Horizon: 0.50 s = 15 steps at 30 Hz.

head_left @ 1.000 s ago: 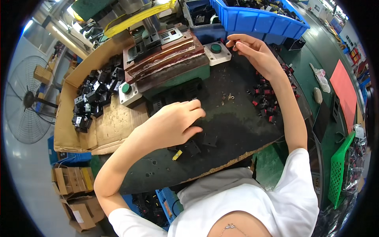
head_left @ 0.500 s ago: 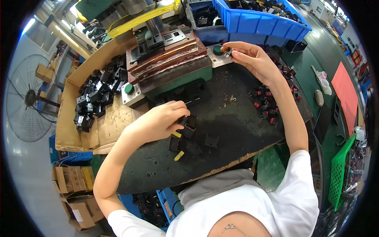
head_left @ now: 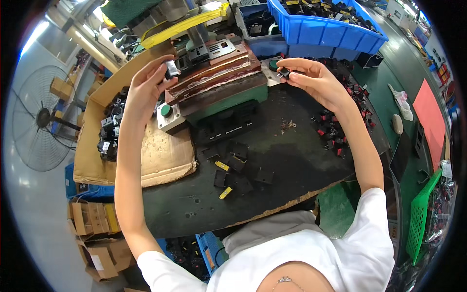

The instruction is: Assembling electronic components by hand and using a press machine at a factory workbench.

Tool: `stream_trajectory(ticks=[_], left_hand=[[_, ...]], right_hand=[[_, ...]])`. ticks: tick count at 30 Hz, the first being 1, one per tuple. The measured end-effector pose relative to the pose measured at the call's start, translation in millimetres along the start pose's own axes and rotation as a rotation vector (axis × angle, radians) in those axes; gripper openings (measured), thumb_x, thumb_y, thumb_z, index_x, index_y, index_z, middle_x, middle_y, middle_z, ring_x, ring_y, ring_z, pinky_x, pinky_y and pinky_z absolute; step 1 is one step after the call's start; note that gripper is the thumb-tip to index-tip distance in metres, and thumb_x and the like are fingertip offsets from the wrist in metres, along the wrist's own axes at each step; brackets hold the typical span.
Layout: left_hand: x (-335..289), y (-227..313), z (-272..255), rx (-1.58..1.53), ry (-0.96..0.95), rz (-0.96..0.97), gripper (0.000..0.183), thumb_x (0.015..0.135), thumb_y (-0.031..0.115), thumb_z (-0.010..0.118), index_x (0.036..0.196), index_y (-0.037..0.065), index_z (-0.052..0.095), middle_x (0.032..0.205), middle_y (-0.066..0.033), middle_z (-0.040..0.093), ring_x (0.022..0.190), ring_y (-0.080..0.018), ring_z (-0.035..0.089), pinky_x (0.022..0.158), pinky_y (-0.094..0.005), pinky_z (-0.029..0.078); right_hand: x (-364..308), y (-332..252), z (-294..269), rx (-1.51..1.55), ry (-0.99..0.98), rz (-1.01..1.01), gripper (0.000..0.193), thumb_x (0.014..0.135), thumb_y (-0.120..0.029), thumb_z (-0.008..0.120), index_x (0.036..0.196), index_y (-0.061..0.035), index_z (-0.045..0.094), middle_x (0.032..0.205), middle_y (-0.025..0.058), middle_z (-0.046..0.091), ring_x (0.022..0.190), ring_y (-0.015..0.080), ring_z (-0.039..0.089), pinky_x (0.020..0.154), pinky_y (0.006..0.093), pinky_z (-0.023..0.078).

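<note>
My left hand (head_left: 146,87) is raised at the left of the press base. Its fingertips pinch a small black housing with a silvery face (head_left: 171,70). At the right of the base, my right hand (head_left: 318,83) holds a small black switch (head_left: 284,73) with metal terminals between thumb and fingers. This switch is near a green push button (head_left: 274,64). Between my hands stands the press fixture (head_left: 214,75), a stack of reddish-brown plates with a metal plate on top. Several black housings (head_left: 264,175) and two yellow pieces (head_left: 225,192) lie on the dark worktable (head_left: 292,160).
A cardboard tray (head_left: 168,158) with a heap of black parts (head_left: 110,131) is at the left, beside another green button (head_left: 166,111). Red and black switches (head_left: 335,134) are piled at the right. A blue bin (head_left: 331,31) stands at the back. A fan (head_left: 44,118) is far left.
My left hand has gone from the loose housings on the table up to the left of the press, now with a silver-faced housing. My right hand stays near the right button, still holding the switch.
</note>
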State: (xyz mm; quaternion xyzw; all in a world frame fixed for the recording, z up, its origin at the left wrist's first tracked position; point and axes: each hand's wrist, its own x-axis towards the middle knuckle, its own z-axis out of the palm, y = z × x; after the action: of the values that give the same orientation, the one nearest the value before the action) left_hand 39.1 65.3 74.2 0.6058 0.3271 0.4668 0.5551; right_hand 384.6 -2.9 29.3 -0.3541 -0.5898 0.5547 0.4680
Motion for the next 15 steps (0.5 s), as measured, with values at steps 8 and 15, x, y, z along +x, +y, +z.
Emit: stream_trajectory(ticks=[8, 15], left_hand=[[39, 0, -3, 0.13, 0.131, -0.093, 0.028, 0.084, 0.015, 0.061, 0.102, -0.006, 0.058, 0.098, -0.0067, 0.058, 0.085, -0.0112, 0.056, 0.078, -0.0218, 0.05], [48, -4, -2, 0.3, 0.206, -0.196, 0.024, 0.083, 0.02, 0.063, 0.097, 0.002, 0.057, 0.081, 0.0015, 0.051, 0.069, -0.0031, 0.051, 0.064, -0.0144, 0.047]], right_hand=[[-1, -4, 2, 0.063, -0.014, 0.01, 0.034, 0.085, -0.01, 0.058, 0.117, 0.0017, 0.052, 0.113, 0.0056, 0.055, 0.098, 0.0113, 0.056, 0.089, 0.0239, 0.045], [-1, -5, 4, 0.064, -0.016, -0.016, 0.033, 0.085, -0.01, 0.058, 0.115, 0.002, 0.053, 0.111, 0.0062, 0.056, 0.094, 0.012, 0.058, 0.085, 0.0218, 0.048]])
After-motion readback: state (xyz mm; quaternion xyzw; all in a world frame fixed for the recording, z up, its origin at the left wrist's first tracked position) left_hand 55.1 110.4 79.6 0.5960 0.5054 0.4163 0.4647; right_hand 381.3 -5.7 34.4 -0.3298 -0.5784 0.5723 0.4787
